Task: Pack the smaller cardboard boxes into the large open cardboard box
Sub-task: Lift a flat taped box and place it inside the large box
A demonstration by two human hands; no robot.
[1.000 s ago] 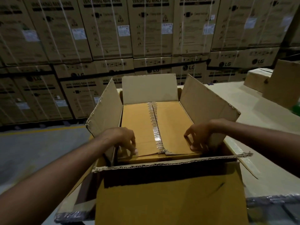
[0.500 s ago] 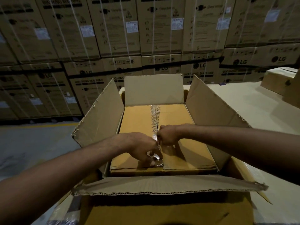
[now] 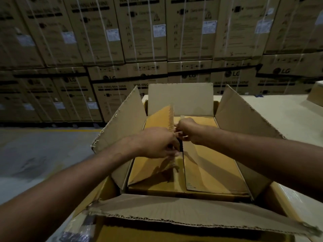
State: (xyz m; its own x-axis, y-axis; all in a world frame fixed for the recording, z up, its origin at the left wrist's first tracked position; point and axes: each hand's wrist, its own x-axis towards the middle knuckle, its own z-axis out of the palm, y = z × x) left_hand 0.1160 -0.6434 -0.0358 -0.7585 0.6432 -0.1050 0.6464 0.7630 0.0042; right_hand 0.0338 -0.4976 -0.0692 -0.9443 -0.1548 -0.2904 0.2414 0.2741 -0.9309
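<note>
Cardboard large box [image 3: 183, 208], flaps spread, holds the smaller box [image 3: 209, 172] inside, where left hand [image 3: 157, 144] pinches its raised left top flap [image 3: 162, 117] at the centre seam, right hand [image 3: 187, 130] closed just beside it, stacked cartons [image 3: 145, 32] beyond.

Inner box [image 3: 209, 172] seemingly fills large box [image 3: 192, 212].
</note>
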